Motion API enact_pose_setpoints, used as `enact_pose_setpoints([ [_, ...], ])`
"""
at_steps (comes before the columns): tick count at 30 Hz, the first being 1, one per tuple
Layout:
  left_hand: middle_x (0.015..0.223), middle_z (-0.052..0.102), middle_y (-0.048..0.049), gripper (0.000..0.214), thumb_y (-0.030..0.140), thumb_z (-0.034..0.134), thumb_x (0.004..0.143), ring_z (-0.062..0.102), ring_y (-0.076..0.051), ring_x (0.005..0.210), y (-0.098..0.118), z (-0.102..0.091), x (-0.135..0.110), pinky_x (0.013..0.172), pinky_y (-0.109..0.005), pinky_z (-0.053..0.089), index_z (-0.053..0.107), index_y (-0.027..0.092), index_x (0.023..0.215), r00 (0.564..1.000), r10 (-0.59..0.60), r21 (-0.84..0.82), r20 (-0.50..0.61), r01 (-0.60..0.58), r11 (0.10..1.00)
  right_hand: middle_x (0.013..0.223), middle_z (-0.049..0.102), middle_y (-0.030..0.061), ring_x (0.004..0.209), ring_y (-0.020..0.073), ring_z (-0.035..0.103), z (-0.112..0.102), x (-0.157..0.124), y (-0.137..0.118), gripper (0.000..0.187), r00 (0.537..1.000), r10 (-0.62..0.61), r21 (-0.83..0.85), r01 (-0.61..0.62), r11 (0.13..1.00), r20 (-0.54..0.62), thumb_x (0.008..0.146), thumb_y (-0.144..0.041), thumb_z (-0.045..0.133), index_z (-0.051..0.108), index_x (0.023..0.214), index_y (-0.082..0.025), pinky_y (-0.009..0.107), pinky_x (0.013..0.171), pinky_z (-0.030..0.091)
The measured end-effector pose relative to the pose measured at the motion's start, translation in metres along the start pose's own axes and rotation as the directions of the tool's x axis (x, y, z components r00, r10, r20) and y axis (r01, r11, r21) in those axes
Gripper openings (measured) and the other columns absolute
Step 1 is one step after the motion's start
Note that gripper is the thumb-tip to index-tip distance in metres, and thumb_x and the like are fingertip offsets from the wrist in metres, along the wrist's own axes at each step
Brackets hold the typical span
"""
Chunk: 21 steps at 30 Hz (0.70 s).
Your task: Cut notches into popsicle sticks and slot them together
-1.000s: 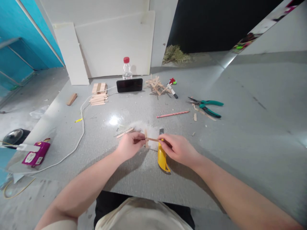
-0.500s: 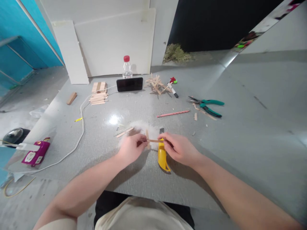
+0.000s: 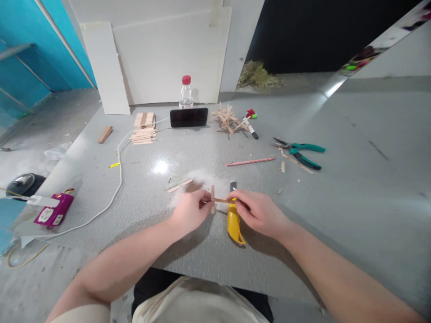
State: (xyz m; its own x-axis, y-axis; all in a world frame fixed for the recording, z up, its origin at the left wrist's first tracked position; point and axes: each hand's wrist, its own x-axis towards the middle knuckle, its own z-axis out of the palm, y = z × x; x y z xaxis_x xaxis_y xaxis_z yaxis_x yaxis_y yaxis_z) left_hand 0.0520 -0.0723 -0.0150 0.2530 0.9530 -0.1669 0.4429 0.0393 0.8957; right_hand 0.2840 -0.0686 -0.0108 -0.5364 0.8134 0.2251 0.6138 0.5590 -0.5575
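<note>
Between my hands, above the grey table, a wooden craft stick point(image 3: 221, 200) runs sideways, joining an upright craft stick point(image 3: 213, 192) in a cross or T shape. My left hand point(image 3: 192, 209) pinches the pieces where they meet; fingers hide part of the joint. The other end of the sideways stick is pinched by my right hand point(image 3: 256, 211). Below that hand lies a yellow utility knife point(image 3: 234, 224) with its blade toward the far side. Just beyond my left hand, a loose craft stick point(image 3: 180, 185) rests on white powder-like residue.
Across the table are stacked craft sticks point(image 3: 144, 136), a phone point(image 3: 189, 118), a bottle point(image 3: 186, 93), a tangle of sticks point(image 3: 229, 119) and a marker point(image 3: 251, 128). A pink pencil point(image 3: 251, 162) and green-handled pliers point(image 3: 299, 152) lie to the right. A white cable point(image 3: 114, 193) runs on the left.
The whole view has shifted slightly, so things appear farther right. Both hands keep their pinch on the craft sticks, and the upright stick shows a little more clearly.
</note>
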Motion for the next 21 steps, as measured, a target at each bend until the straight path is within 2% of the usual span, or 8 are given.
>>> enact_pose_setpoints([
  [3,0.084,0.076,-0.005,0.006,0.019,0.065,0.087,0.069,-0.016,0.071,0.002,-0.003,0.001,0.069,-0.029,0.054,0.071,0.017,0.089,0.999,-0.027,-0.012,-0.018,0.027,1.0,0.067,0.065,-0.0006,0.058,0.0151,0.061,-0.003,-0.001,0.002,0.02,0.999,0.024,0.001,-0.024,1.0,-0.026,0.094,-0.018,0.043,0.062,0.098,-0.022,0.026,0.058,0.042],
  [9,0.09,0.077,-0.0069,0.012,0.016,0.067,0.085,0.073,-0.017,0.076,0.003,-0.005,0.004,0.072,-0.031,0.058,0.07,0.017,0.097,0.998,-0.062,-0.063,-0.017,0.061,0.996,0.062,0.064,-0.0018,0.053,0.0148,0.059,-0.005,0.0,0.011,0.02,0.988,0.117,-0.037,-0.121,0.992,-0.1,0.096,-0.022,0.045,0.064,0.1,-0.021,0.027,0.056,0.039],
  [15,0.09,0.077,-0.0065,0.006,0.019,0.068,0.086,0.073,-0.017,0.076,-0.002,-0.006,0.006,0.075,-0.031,0.06,0.068,0.017,0.092,0.999,-0.044,-0.094,-0.017,0.042,0.995,0.087,0.075,0.007,0.076,0.0224,0.07,-0.002,0.006,0.026,0.02,0.97,0.175,-0.069,-0.189,0.98,-0.17,0.095,-0.023,0.047,0.065,0.102,-0.021,0.031,0.068,0.047],
  [19,0.087,0.076,-0.0059,0.006,0.02,0.068,0.086,0.073,-0.017,0.076,-0.004,-0.006,0.006,0.074,-0.031,0.059,0.067,0.017,0.091,1.0,-0.025,-0.098,0.005,0.025,0.995,0.09,0.077,0.0075,0.08,0.0243,0.072,0.0,0.01,0.033,0.021,0.968,0.171,-0.055,-0.184,0.981,-0.184,0.094,-0.022,0.049,0.067,0.105,-0.022,0.034,0.071,0.051],
  [21,0.085,0.076,-0.0054,0.005,0.02,0.067,0.087,0.073,-0.016,0.075,-0.003,-0.005,0.006,0.072,-0.029,0.058,0.066,0.016,0.09,1.0,-0.01,-0.092,0.022,0.012,0.996,0.097,0.077,0.0085,0.089,0.0262,0.072,0.003,0.017,0.035,0.025,0.97,0.149,-0.044,-0.16,0.986,-0.194,0.095,-0.022,0.048,0.069,0.108,-0.024,0.038,0.079,0.054],
])
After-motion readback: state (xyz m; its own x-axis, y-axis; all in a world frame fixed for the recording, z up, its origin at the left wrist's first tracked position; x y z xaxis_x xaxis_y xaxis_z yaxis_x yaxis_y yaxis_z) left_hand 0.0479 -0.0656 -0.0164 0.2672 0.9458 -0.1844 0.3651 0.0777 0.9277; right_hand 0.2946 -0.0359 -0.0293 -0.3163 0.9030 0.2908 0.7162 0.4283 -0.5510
